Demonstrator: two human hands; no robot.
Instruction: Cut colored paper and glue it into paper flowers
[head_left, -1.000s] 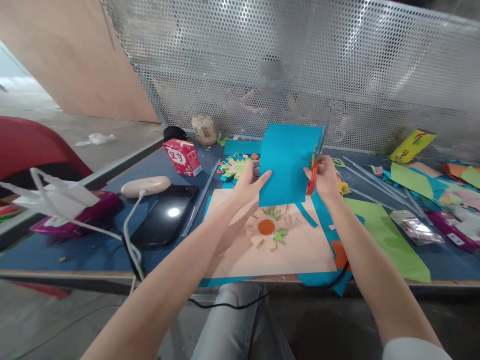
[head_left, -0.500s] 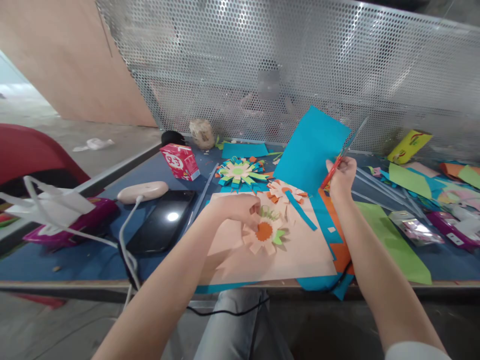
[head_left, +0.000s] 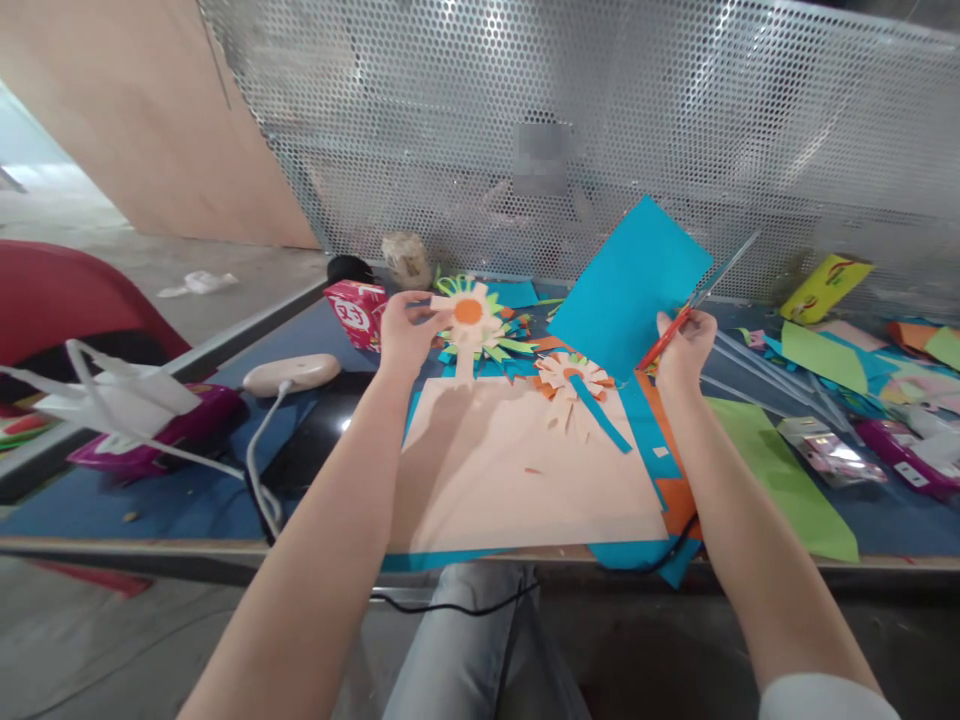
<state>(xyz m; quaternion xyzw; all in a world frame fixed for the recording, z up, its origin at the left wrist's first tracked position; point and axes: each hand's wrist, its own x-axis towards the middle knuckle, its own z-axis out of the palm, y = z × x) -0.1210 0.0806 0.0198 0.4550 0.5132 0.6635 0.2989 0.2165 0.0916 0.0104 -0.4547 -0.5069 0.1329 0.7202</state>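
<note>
My left hand (head_left: 411,332) pinches a paper flower (head_left: 470,313) by a petal on its left side. This flower has an orange centre, pale peach petals and green loops on top, and it hangs over a layered green paper flower (head_left: 499,345). In my right hand (head_left: 684,345) are red-handled scissors (head_left: 667,338), blades pointing up to the right. A blue paper sheet (head_left: 626,275) stands tilted beside that hand; whether the fingers grip it too is hard to see. Below lies a peach paper sheet (head_left: 517,500), with a peach-and-orange paper flower (head_left: 574,378) and a blue strip (head_left: 602,418) at its top right.
Left on the table are a pink box (head_left: 355,313), a black phone (head_left: 311,440), a white device (head_left: 292,374) with a cable and a purple pack (head_left: 187,430). To the right lie green paper (head_left: 784,480), a yellow box (head_left: 825,288) and paper scraps. A perforated metal panel (head_left: 420,130) rises behind.
My left hand has lifted the orange-centred flower off the peach sheet and carried it up and left. My right hand, still with the scissors, has barely moved; the blue sheet tilts slightly more.
</note>
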